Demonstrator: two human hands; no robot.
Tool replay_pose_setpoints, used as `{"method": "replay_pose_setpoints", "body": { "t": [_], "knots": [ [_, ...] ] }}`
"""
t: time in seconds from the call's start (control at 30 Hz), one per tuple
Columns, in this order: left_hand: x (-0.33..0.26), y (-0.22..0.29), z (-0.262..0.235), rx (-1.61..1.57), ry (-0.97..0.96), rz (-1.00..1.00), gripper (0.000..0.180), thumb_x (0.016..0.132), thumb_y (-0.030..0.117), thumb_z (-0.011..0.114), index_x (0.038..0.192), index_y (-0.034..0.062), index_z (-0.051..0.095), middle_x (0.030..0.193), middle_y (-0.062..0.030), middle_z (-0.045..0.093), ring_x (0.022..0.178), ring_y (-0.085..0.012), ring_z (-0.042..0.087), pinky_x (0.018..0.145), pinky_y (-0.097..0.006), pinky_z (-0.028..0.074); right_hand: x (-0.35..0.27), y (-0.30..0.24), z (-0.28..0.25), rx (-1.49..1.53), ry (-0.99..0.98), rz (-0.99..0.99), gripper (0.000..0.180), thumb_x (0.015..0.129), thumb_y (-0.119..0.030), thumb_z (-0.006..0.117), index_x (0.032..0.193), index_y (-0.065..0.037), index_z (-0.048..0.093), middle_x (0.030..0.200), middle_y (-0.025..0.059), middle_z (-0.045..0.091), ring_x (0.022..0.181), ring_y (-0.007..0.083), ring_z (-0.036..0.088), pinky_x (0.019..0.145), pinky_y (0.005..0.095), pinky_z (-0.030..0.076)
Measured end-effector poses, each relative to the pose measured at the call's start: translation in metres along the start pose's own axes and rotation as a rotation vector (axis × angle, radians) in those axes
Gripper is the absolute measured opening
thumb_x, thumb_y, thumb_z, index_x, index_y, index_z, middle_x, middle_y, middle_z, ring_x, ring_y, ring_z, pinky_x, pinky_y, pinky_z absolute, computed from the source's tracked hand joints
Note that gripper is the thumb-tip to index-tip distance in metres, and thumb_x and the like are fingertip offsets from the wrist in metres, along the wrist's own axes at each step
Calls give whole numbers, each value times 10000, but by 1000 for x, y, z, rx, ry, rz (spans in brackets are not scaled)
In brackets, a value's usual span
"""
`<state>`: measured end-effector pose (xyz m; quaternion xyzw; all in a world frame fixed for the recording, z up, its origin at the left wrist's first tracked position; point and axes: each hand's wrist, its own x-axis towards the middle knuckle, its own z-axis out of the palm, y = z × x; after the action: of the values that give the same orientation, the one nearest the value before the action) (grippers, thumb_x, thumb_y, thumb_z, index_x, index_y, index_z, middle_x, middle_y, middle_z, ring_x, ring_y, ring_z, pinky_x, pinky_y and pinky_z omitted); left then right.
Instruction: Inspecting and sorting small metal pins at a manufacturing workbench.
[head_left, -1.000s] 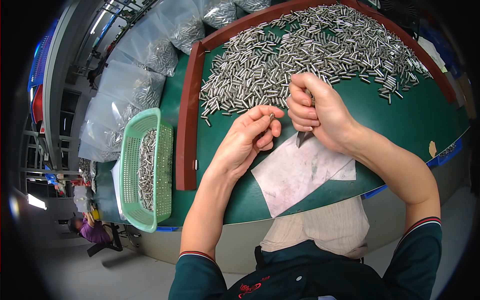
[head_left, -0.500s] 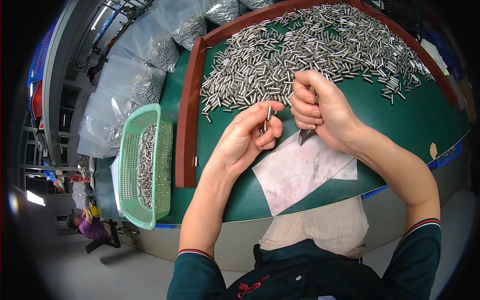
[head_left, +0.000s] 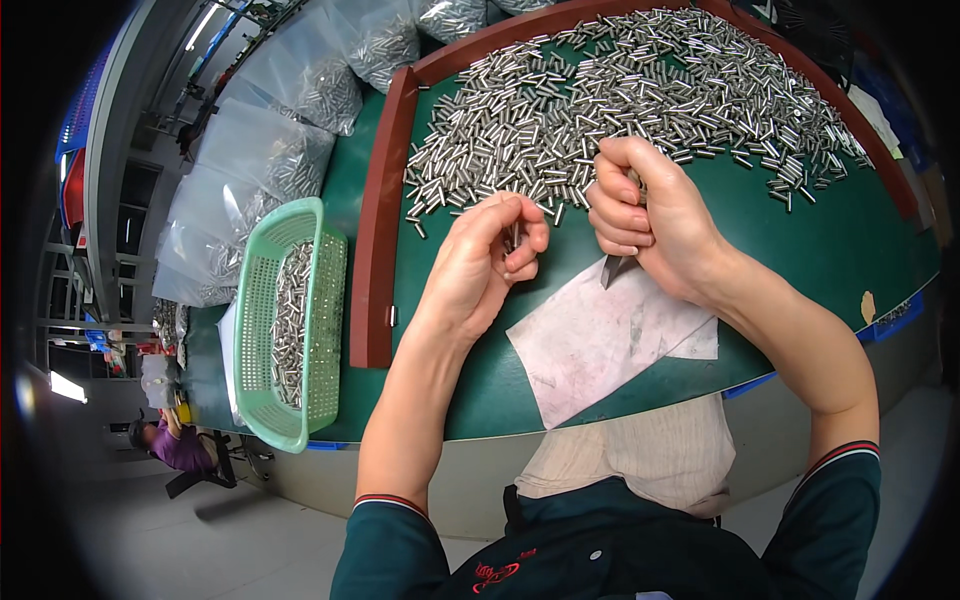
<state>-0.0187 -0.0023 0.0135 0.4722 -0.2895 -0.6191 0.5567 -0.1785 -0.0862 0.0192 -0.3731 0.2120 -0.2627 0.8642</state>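
Short shiny metal pins (head_left: 600,100) lie in a wide heap across the far part of the green table (head_left: 470,390). My left hand (head_left: 480,255) is just in front of the heap, fingers curled around a few of the metal pins, mostly hidden by the fingers. To its right, my right hand (head_left: 645,220) is closed in a fist around a flat metal tool (head_left: 612,270), whose tapered end sticks out below the fist. The rest of that tool is covered, so its kind is unclear. Beneath it lies a stained whitish cloth (head_left: 590,345).
A dark red wooden border (head_left: 375,240) frames the heap. Left of it stands a green plastic basket (head_left: 325,370) holding more pins. Clear bags of pins (head_left: 300,160) line the far left. A person in purple (head_left: 185,447) sits in the left background.
My left hand has drawn slightly left, and its fingers have curled in, so a pin that stood upright at the fingertips is now mostly hidden. My right hand has hardly moved.
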Motion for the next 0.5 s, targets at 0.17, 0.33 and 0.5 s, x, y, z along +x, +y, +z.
{"method": "replay_pose_setpoints", "body": {
  "t": [0.17, 0.33, 0.5],
  "knots": [
    [-1, 8, -3, 256, 146, 170, 154, 859, 142, 469, 785, 29, 544, 565, 56, 427, 467, -15, 290, 426, -176, 223, -1, -1, 0, 0, 2, -1, 322, 839, -246, 362, 549, -132, 282, 425, -46, 255, 377, 62, 179, 384, 231, 180],
    [1, 10, -8, 1046, 387, 462, 76, 762, 88, 588, 758, 13, 575, 510, 20, 422, 439, -55, 367, 425, -212, 296, -1, 1, 1, 1, -8, 4, 329, 844, -252, 365, 549, -133, 281, 424, -45, 254, 378, 62, 178, 385, 231, 181],
    [4, -3, -10, 1567, 376, 463, 109, 726, 90, 605, 820, 40, 580, 557, -143, 554, 554, -319, 562, 520, -407, 427, -1, 0, 0, -7, 2, 2, 336, 849, -258, 365, 548, -134, 281, 424, -45, 255, 379, 63, 180, 385, 231, 181]
  ]
}}
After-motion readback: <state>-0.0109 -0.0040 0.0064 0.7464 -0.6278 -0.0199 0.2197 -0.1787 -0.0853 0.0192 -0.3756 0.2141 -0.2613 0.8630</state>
